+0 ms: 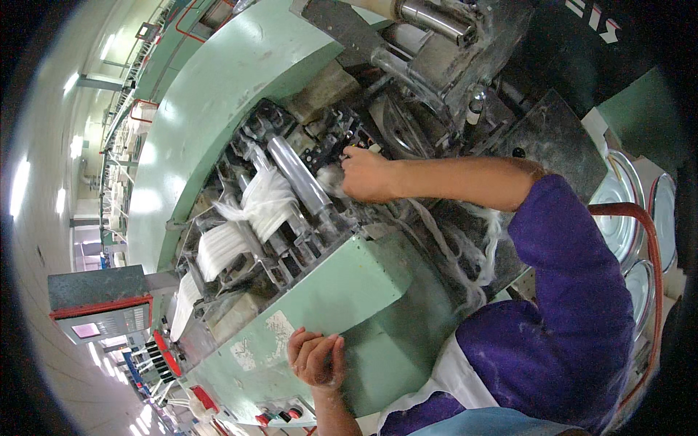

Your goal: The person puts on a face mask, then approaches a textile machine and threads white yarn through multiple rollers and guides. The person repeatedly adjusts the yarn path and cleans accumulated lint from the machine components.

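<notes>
My right hand [367, 174] reaches into the opened top of a green textile machine [349, 280]. Its fingers are curled closed among small dark parts, and whatever they grip is hidden. A tuft of white fibre [331, 179] lies right beside that hand. Just left of it, a smooth grey metal roller [299, 174] slants across the opening. Wide bands of white fibre sliver [267, 205] run over the rollers farther left. Lower down, my left hand [316, 357] is loosely closed in front of the machine's green panel, with nothing visible in it.
Loose fibre strands [447, 247] hang over the dark surface below my right forearm. A curved green cover [233, 87] rises behind the rollers. At the left are a control box [102, 305] and a red-edged part [166, 354]. A red hose [651, 247] and round cans [618, 211] stand at the right.
</notes>
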Available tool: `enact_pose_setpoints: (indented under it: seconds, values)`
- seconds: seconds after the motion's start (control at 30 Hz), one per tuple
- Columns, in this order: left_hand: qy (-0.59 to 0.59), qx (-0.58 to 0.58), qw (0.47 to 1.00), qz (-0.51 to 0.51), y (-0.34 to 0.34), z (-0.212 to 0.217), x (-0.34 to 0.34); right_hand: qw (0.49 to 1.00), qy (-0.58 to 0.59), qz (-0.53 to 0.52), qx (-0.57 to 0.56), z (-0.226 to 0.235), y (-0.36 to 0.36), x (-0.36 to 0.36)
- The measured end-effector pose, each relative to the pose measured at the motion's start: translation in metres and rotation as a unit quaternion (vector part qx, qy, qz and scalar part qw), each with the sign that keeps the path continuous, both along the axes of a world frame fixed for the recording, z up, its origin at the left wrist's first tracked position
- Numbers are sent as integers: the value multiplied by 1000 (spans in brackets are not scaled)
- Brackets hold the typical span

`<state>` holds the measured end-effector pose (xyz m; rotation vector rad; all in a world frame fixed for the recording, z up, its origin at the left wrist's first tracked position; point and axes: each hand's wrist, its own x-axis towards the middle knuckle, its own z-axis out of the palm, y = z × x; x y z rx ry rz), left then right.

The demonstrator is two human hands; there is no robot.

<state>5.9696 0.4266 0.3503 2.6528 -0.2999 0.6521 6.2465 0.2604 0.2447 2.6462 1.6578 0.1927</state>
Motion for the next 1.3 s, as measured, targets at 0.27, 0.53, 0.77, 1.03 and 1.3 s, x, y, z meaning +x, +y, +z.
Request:
enact_pose_setpoints:
  seconds: [0.27, 0.53, 0.77, 1.03, 1.3]
  values:
    - [1, 3, 1000, -3, -2, 0, 4, 997, -6, -51, 55, -13, 27, 12]
    - [-5, 6, 1000, 11, -2, 2, -1, 999, -3, 7, -46, -7, 11, 4]
    - [9, 0, 1000, -9, -1, 1, 4, 994, -28, -58, 87, -1, 16, 14]
    - [2, -2, 1000, -8, 0, 0, 0, 997, 21, 3, -78, -9, 17, 6]
    - [8, 0, 1000, -7, 0, 2, 1, 996, 0, -65, 64, 0, 18, 12]
